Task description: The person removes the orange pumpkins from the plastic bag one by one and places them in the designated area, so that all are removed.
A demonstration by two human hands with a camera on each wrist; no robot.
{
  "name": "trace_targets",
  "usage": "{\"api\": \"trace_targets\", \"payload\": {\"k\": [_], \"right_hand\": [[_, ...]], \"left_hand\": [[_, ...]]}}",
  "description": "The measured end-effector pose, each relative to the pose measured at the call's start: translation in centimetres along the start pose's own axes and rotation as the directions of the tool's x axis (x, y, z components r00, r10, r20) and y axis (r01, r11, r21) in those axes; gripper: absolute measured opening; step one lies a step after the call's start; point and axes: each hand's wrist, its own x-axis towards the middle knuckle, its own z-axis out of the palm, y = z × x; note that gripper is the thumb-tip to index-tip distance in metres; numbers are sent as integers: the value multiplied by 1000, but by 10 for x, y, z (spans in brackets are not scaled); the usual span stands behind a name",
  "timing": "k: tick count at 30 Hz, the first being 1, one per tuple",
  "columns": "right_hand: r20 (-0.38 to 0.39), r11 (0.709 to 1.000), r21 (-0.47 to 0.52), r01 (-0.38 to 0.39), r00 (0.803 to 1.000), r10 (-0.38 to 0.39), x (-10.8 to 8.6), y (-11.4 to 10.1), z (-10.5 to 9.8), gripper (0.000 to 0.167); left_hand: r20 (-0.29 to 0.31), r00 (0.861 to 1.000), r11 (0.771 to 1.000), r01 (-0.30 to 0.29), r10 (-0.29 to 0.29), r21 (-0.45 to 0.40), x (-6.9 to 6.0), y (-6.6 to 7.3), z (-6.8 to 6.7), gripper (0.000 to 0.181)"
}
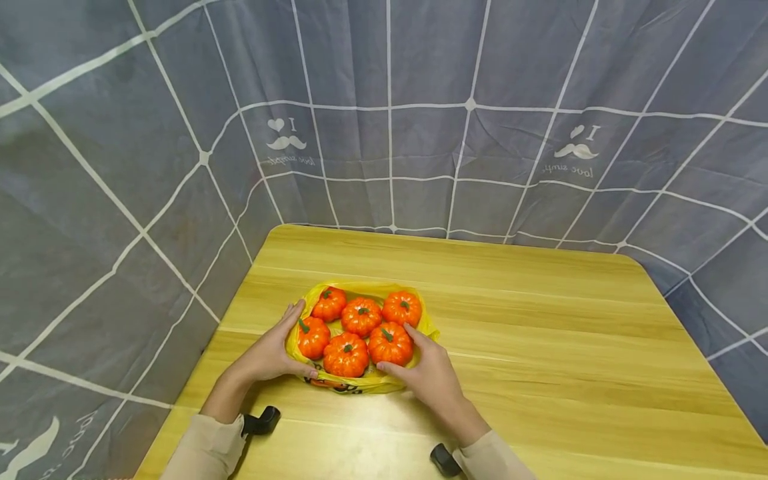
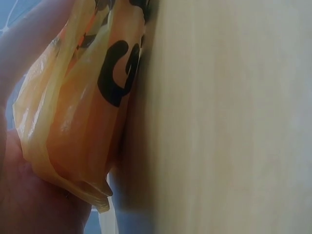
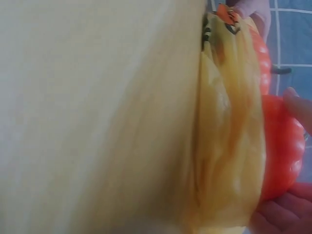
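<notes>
Several small orange pumpkins (image 1: 346, 355) with green stems sit in an open yellow plastic bag (image 1: 372, 287), its rim folded low around them. My left hand (image 1: 276, 350) grips the bag's left side, thumb at the front and fingers toward the back. In the left wrist view, black print marks the crinkled bag (image 2: 73, 126) against the palm. With thumb and fingers, my right hand (image 1: 432, 373) holds the front right pumpkin (image 1: 390, 341) at the bag's edge. The right wrist view has that pumpkin (image 3: 282, 148) between thumb and fingers, beside the yellow plastic.
The bag rests on a light wooden table (image 1: 570, 347), left of its middle. A grey curtain (image 1: 432, 153) with white grid lines hangs behind the table and along its left side. Black wrist mounts (image 1: 262, 421) stick out near both sleeves.
</notes>
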Motion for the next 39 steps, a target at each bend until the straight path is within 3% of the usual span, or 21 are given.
{"api": "trace_targets", "payload": {"k": [5, 11, 17, 21, 26, 33, 39], "right_hand": [[2, 1000, 11, -26, 1000, 26, -1, -4, -12, 93], [-52, 1000, 20, -13, 999, 14, 1, 3, -39, 93], [-113, 999, 39, -24, 993, 28, 3, 26, -73, 93], [-135, 995, 69, -68, 988, 77, 3, 44, -95, 93], [-167, 993, 26, -112, 979, 114, 0, 70, -121, 92], [-236, 983, -17, -183, 956, 174, -4, 98, -152, 91], [-241, 962, 0, -272, 934, 264, -8, 115, -173, 95]], "left_hand": [[9, 1000, 1000, 5, -5, 9, 0, 0, 0, 140], [8, 1000, 1000, 12, -12, 6, 0, -1, -1, 140], [12, 1000, 1000, 1, -1, 4, -1, -3, -1, 140], [15, 1000, 1000, -4, 4, 5, 1, -4, -1, 140], [25, 1000, 1000, -9, 9, 14, 2, -5, -2, 139], [34, 999, 1000, -13, 12, 27, 2, -5, -4, 138], [35, 999, 999, -17, 15, 36, 1, -5, -4, 137]]}}
